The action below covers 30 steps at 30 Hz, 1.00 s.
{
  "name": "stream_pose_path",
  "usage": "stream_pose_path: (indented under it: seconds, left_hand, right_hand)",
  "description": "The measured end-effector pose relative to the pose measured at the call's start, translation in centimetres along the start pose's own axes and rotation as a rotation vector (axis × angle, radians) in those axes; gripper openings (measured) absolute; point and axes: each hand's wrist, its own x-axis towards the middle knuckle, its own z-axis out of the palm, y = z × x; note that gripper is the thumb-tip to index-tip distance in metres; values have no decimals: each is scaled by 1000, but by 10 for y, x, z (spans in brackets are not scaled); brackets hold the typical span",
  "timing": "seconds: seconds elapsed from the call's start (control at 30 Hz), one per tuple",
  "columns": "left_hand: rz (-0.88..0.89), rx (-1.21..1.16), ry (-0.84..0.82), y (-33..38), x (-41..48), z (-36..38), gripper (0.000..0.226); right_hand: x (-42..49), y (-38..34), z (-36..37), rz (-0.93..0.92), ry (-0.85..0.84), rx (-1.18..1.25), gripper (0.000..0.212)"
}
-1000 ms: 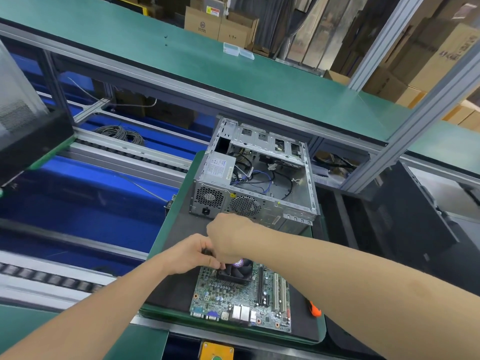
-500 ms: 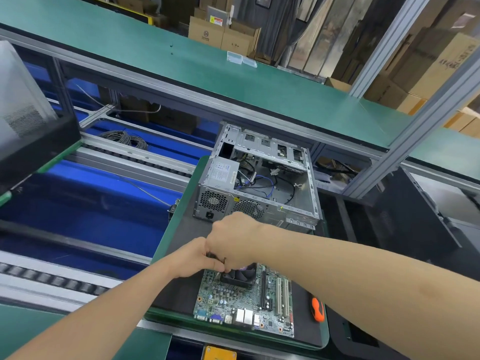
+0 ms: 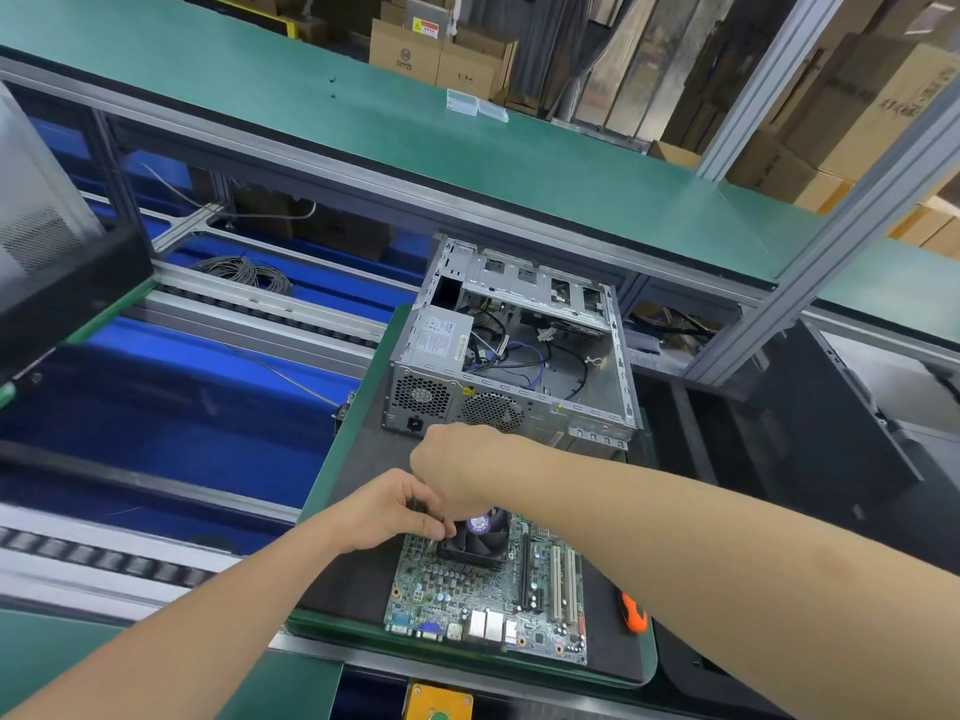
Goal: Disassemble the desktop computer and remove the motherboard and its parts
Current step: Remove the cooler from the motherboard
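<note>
Two hands (image 3: 415,506) on one cooler (image 3: 475,537)

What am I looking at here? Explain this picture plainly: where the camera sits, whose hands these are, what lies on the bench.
There is one picture, from a camera worn on a person's head, looking down at their bare arms. No robot is involved. On the dark mat lies a green motherboard already taken out of the opened computer case behind it. The left hand and right hand meet at the black cooler fan on the board; exactly what the fingers pinch is hidden. An orange-handled tool lies to the right.
</note>
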Motion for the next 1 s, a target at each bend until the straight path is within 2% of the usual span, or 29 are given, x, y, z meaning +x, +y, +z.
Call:
stream_pose_path:
  seconds: [0.07, 0.2, 0.3, 0.37, 0.47, 0.53, 0.63, 0.67, 0.73, 0.8, 0.87, 1.0]
  left_hand:
    - [-4, -7, 13, 2, -2, 1, 18]
    - [3, 47, -36, 8, -6, 2, 16]
    - [4, 20, -41, 8, -11, 0, 20]
    - [6, -66, 23, 3, -14, -1, 27]
    - [3, -155, 178, -7, -15, -3, 40]
    - [-5, 17, 187, -11, -14, -3, 46]
    - [-22, 320, 171, -12, -9, 3, 43]
    - [-15, 390, 208, -11, -6, 6, 40]
    - [26, 471, 336, -8, 0, 12, 34]
    - [53, 482, 446, -6, 4, 15, 29]
    - [78, 493, 485, -5, 6, 15, 27]
    - [137, 518, 506, -2, 6, 13, 37]
  right_hand:
    - [-6, 2, 5, -81, 75, -73, 8]
    - [-12, -2, 10, -352, 149, -334, 14]
    - [-12, 1, 15, -390, 192, -360, 18]
    - [-14, 6, 16, -330, 213, -302, 19]
    - [-20, 22, 16, -135, 211, -134, 17]
    - [-23, 38, 14, 20, 249, -51, 11]
    - [-27, 58, 12, 181, 289, 15, 22]
    - [-27, 63, 13, 217, 290, 50, 20]
    - [-25, 66, 16, 265, 278, 112, 8]
    - [-22, 64, 19, 281, 267, 165, 11]
    - [-19, 61, 22, 279, 261, 216, 22]
    - [-14, 55, 29, 247, 267, 256, 25]
